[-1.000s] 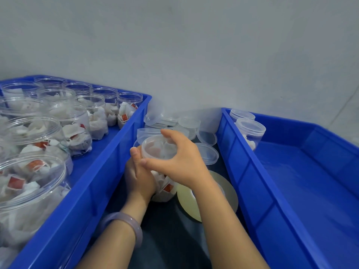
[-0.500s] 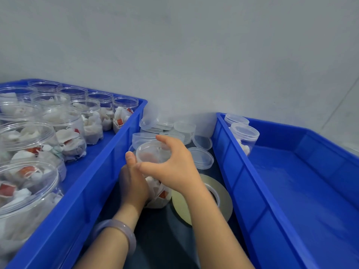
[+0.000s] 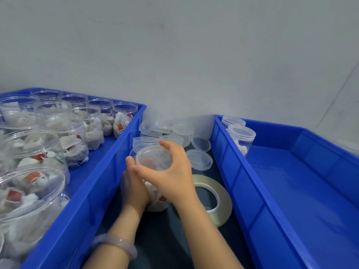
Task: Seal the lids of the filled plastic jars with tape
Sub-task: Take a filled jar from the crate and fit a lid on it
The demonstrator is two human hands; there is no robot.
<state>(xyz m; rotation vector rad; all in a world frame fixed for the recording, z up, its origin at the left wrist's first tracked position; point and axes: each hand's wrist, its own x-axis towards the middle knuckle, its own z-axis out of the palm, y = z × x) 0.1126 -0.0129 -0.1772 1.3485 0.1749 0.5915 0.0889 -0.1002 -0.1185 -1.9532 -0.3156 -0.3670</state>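
A clear plastic jar (image 3: pixel 154 201) packed with white paper sachets, some with red tags, stands upright on the dark surface (image 3: pixel 161 239) in the gap between two blue crates. Its transparent lid (image 3: pixel 153 161) sits on top, and the contents show hazily through it. The left hand (image 3: pixel 134 189) wraps the jar's body from the left, fingers curled behind it and hidden, thumb pointing up beside the lid's edge. The right hand (image 3: pixel 172 171) arches over the lid, thumb on the near rim and index finger curved round the far rim, so the fingers grip the lid from above. A roll of tape (image 3: pixel 214 199) lies flat just to the right of the jar, partly under the right wrist. Loose lids (image 3: pixel 200 159) lie beyond it. The left crate (image 3: pixel 108 171) holds many filled open jars (image 3: pixel 77 144); the right crate (image 3: pixel 242 181) holds two capped jars (image 3: pixel 240 138) in its far corner.
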